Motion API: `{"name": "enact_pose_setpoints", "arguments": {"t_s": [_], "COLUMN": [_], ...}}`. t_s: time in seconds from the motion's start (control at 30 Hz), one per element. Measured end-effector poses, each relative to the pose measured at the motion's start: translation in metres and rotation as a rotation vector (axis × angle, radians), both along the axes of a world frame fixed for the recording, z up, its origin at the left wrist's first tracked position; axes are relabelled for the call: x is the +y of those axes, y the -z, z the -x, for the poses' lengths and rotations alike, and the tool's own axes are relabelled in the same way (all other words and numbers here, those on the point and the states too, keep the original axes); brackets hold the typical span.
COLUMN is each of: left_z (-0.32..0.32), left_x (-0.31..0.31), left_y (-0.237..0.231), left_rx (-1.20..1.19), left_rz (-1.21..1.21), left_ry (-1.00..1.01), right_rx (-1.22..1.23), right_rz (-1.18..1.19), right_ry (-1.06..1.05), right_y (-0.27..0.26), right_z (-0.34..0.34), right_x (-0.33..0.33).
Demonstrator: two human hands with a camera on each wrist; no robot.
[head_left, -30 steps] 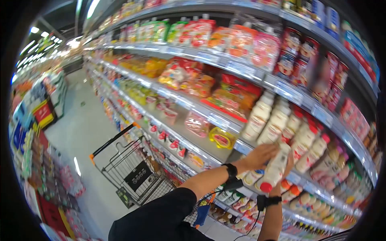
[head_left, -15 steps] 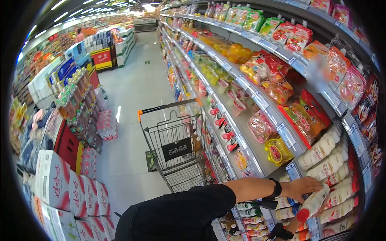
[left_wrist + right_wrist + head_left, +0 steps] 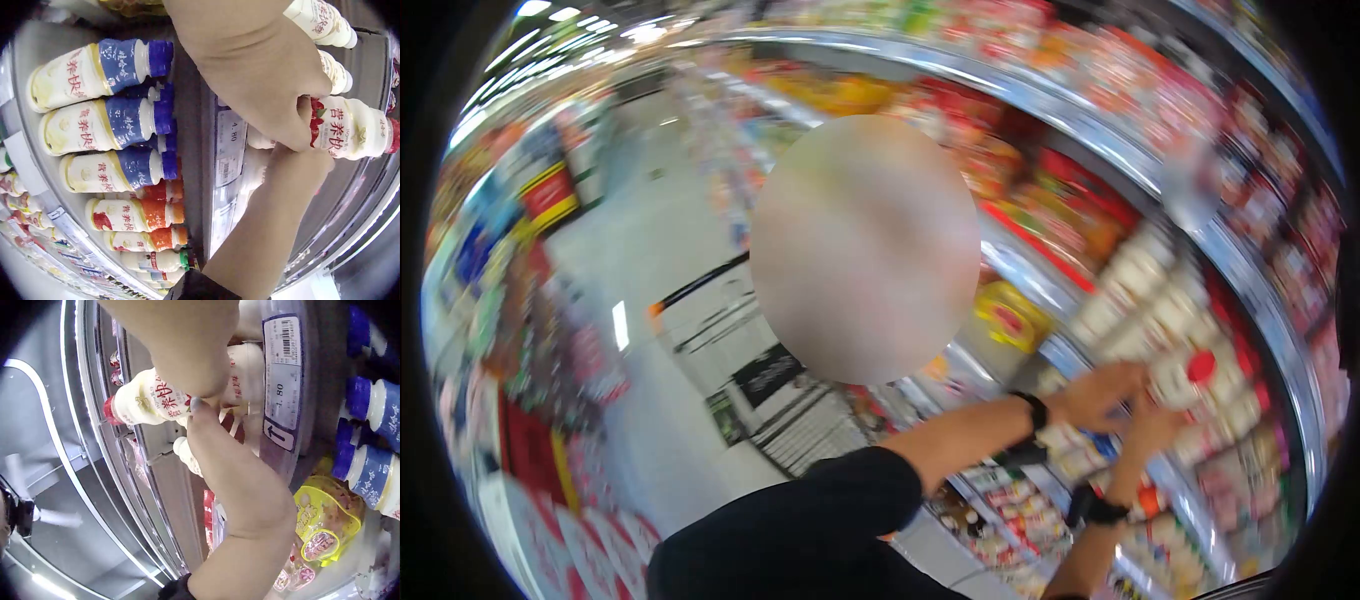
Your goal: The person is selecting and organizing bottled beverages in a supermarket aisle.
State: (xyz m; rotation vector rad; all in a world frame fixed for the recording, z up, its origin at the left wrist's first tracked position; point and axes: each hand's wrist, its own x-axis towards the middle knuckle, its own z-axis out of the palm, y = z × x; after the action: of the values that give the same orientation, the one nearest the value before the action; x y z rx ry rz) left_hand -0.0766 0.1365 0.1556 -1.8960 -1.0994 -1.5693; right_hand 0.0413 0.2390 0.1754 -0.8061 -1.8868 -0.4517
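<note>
Left grip (image 3: 269, 78) and right grip (image 3: 305, 167) both clasp the red-capped bottle (image 3: 350, 128) near its base, cap (image 3: 395, 135) jutting beyond.

Cart (image 3: 768, 376) partly behind blurry oval (image 3: 865, 250); upper pkgs (image 3: 1135, 80) too blurred to ID. L hand (image 3: 269, 72), R hand (image 3: 305, 167) hide btl (image 3: 353, 129) base.

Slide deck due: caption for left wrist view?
Left hand and right hand grip a red-capped bottle, with blue-capped bottles shelved nearby.
</note>
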Motion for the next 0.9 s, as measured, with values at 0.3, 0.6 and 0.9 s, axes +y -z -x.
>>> {"name": "enact_pose_setpoints", "arguments": {"t_s": [0.3,0.6,0.9], "left_z": [0.002,0.000,-0.003], "left_x": [-0.015,-0.018,-0.015], "left_y": [-0.018,-0.020,-0.022], "left_rx": [0.109,0.135,0.124], "left_rz": [0.079,0.111,0.101], "left_ry": [-0.126,-0.164,-0.209], "right_rx": [0.081,0.218,0.157], "right_rz": [0.203,0.387,0.293], "right_ry": [-0.124,-0.225,-0.122], "right_y": [-0.031,-0.030,-0.035], "right_z": [-0.002,0.002,0.006], "right_x": [-0.047,-0.056,-0.049]}}
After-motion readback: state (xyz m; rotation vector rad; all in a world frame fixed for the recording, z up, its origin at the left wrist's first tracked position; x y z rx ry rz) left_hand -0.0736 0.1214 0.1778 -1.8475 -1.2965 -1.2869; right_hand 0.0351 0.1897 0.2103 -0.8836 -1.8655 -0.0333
